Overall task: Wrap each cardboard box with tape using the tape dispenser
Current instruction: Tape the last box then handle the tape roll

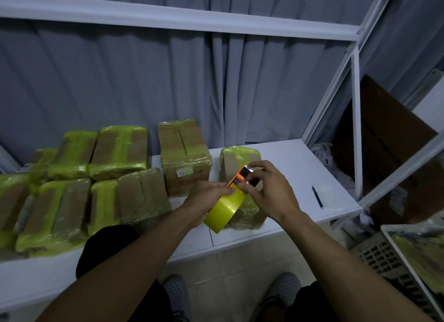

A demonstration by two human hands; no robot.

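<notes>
An orange and black tape dispenser point(241, 177) carries a roll of yellow tape point(224, 210). My left hand point(204, 199) grips the roll from the left. My right hand point(269, 189) pinches the dispenser's black head from the right. Both hover just over a small cardboard box point(236, 157) wrapped in yellow-green tape on the white table point(288, 167). The box's middle is hidden behind the hands and roll.
Several taped boxes point(79, 182) crowd the table's left half, one taller box point(183, 158) stands at centre. A white card and dark pen point(320, 196) lie near the right edge. White shelf posts point(356, 119), a large brown carton point(394, 141) and a crate point(408, 261) stand at right.
</notes>
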